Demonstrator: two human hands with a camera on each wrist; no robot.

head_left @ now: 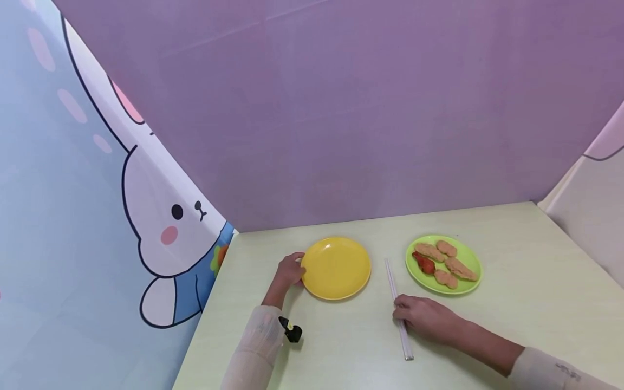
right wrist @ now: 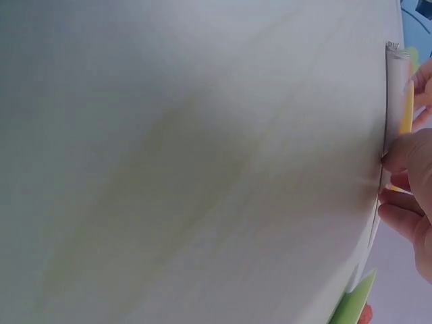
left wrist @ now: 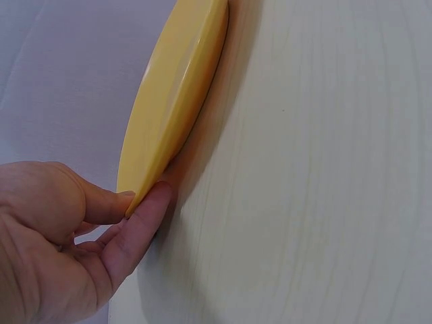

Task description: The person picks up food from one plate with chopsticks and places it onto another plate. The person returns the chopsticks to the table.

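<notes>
A yellow plate [head_left: 336, 268] lies on the table at the middle. Its left rim is pinched by my left hand [head_left: 291, 270]; in the left wrist view the thumb is on top and a finger [left wrist: 138, 233] underneath. To the right of that plate, my right hand [head_left: 429, 318] holds a pair of chopsticks in a thin pale wrapper [head_left: 405, 344], close to the tabletop. Its fingertips hide part of the wrapper. Beyond the right hand is a green plate [head_left: 469, 252] bearing several tan, fried-looking food pieces [head_left: 459, 268] and one red piece [head_left: 426, 264].
The pale table [head_left: 351, 346] ends at a purple backdrop [head_left: 341, 135] behind the plates. A blue cloth with a rabbit print [head_left: 161, 238] hangs along the left side. A small black device [head_left: 292, 331] sits at the left wrist.
</notes>
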